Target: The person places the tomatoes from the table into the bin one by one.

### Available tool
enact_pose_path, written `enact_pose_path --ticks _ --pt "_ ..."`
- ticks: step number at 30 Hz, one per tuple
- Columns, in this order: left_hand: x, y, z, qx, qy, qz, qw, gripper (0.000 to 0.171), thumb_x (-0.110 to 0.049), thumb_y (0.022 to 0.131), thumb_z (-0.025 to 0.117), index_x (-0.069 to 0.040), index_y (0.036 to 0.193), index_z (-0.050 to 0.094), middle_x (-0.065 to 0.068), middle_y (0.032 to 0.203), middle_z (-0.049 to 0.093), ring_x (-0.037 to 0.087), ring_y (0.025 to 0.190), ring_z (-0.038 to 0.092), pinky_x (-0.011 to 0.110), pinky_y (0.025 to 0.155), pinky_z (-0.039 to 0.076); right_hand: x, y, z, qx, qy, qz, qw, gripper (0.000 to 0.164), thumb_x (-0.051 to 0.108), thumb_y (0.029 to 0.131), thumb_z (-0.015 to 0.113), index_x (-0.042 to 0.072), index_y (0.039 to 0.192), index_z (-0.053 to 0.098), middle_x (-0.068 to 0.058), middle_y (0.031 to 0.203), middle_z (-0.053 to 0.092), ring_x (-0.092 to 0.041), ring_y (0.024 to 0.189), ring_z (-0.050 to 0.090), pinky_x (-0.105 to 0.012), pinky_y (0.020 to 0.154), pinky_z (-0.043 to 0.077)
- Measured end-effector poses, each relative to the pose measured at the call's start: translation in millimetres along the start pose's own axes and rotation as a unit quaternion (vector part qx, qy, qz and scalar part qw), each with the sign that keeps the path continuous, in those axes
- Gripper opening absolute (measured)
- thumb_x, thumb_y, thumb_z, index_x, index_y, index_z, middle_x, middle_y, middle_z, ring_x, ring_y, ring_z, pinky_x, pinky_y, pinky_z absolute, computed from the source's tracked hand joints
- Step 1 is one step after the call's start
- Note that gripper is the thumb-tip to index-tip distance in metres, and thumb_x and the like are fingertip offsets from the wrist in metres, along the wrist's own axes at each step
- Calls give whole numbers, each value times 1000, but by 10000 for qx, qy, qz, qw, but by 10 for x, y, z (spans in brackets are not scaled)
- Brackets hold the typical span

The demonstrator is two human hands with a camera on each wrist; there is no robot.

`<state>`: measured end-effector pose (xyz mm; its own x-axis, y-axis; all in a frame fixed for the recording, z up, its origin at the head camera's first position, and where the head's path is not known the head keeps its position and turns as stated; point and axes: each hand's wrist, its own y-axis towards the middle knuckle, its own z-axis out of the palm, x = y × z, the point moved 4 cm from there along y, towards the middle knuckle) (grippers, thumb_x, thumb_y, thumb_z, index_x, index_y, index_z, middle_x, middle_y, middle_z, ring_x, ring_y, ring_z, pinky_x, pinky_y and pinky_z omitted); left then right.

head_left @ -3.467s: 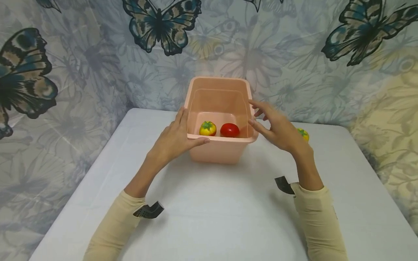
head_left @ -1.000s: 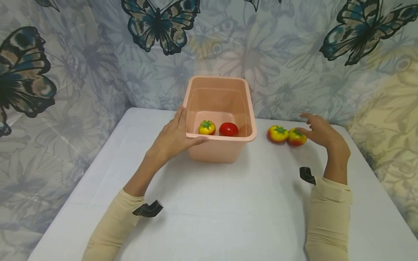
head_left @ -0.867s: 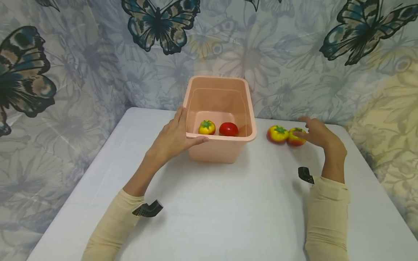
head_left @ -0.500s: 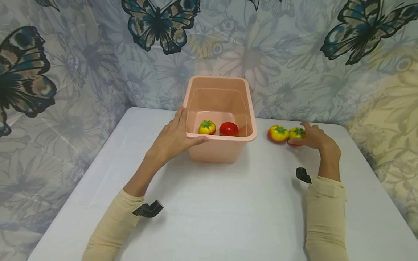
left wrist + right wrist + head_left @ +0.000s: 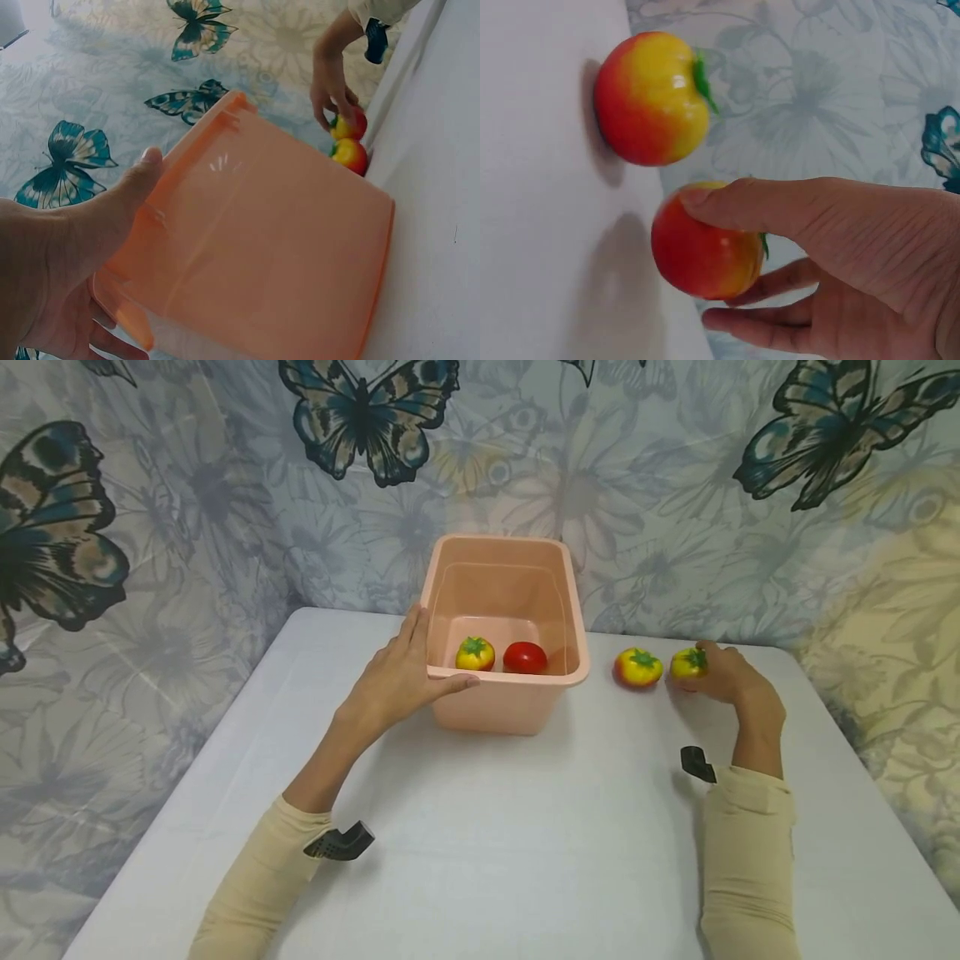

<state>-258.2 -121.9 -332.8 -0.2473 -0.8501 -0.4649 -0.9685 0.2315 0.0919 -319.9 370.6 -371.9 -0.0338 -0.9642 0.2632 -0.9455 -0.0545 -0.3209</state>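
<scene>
Near the back of the white table stands a peach plastic bin point(image 5: 495, 706), holding a yellow-and-red toy fruit with a green leafy top point(image 5: 475, 653) and a red round toy fruit point(image 5: 525, 657). My left hand point(image 5: 390, 681) rests on its front left corner, thumb along the front rim, fingers straight down the left side. Right of the bin, my right hand point(image 5: 727, 677) pinches a red-and-yellow toy fruit point(image 5: 705, 244) between thumb and fingers. Its shadow lies apart from it in the right wrist view. A similar toy fruit point(image 5: 637, 668) sits on the table just left of it.
A butterfly-and-flower patterned cloth point(image 5: 637, 485) hangs behind the table and along its left side. The white table surface point(image 5: 525, 843) stretches in front of the bin. Black wrist-camera mounts point(image 5: 341, 841) stick out from both beige sleeves.
My right hand has left the bin's right side, reached the rightmost toy fruit and taken hold of it. That fruit has shifted slightly right and up, apart from its neighbour. The left hand stays put.
</scene>
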Motion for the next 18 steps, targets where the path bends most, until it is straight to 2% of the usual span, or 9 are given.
enact_pose_path --ticks 4,7,11,14,18 --pt "18 -1 8 26 2 -28 10000 131 -85 82 62 -11 169 -3 13 178 3 49 153 37 63 122 37 28 -83 -91 -523 183 -249 9982 86 38 102 59 -10 157 15 -54 142 26 -66 123 40 -78 98 40" --pt "9 4 0 13 -40 -41 10000 131 -85 82 62 -12 169 -3 12 178 3 49 153 36 63 122 37 92 -150 -164 -1006 459 -564 9923 79 27 101 62 -8 157 19 -53 139 25 -62 114 42 -75 91 43" --pt "2 7 -2 28 -39 -53 10000 131 -85 82 63 -13 169 -3 11 179 2 48 154 36 64 122 36 219 -226 -233 -1506 896 -872 9807 78 16 98 67 0 160 23 -50 142 18 -60 117 38 -74 89 43" --pt "1 9 3 34 -29 -29 10000 131 -85 82 63 -12 169 -3 11 178 2 49 153 37 64 121 37 306 -273 -273 -1863 1025 -1000 9720 79 14 95 71 3 159 27 -49 143 17 -60 118 36 -74 88 43" --pt "2 11 4 9 -51 -21 10000 131 -85 82 63 -12 169 -2 12 178 2 49 153 37 63 121 37 407 -319 -318 -2326 1038 -1112 9606 79 18 93 77 5 157 32 -48 139 24 -61 114 41 -77 92 44"
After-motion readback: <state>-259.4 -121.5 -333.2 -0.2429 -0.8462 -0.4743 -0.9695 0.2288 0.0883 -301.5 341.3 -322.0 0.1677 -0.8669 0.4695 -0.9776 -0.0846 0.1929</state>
